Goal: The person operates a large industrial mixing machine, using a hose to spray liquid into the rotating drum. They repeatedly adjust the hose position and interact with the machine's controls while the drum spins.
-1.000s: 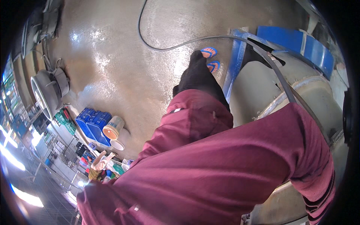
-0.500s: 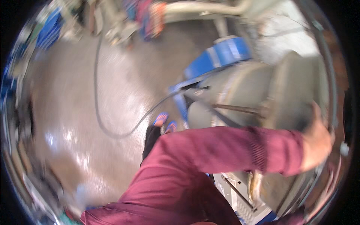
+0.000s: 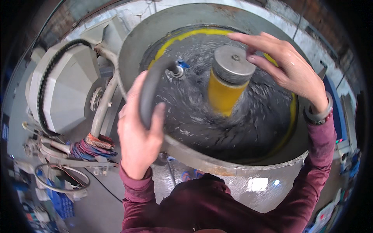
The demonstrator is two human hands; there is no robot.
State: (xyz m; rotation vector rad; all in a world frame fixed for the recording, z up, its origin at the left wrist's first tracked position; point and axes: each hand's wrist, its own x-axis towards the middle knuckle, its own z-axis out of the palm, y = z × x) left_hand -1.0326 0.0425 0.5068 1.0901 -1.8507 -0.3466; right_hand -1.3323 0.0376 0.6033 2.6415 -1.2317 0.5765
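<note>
My left hand [image 3: 136,124] is wrapped round a thick dark grey hose [image 3: 150,87], which arches up over the near left rim of a large round grey tub [image 3: 229,169]. The hose ends in a metal fitting with a small blue lever valve [image 3: 181,66] above the tub. Inside, dark wet-looking contents [image 3: 186,116] show swirling streaks. From the middle rises a yellow column [image 3: 225,93] topped by a round metal cap [image 3: 232,60]. My right hand [image 3: 285,64] hovers beside and above this cap, fingers apart and holding nothing; whether a fingertip touches the cap, I cannot tell.
To the left stands a pale faceted machine drum [image 3: 74,89] with a dark chain or belt round it. Coloured cloth strips [image 3: 93,147] are tied to its frame. A blue crate [image 3: 60,204] sits lower left. Behind the tub is a whitish wall [image 3: 136,11].
The view has swung from the floor and the tub's outside to its open top. One hand was at the tub's right side; now both are over it, the left gripping the hose.
</note>
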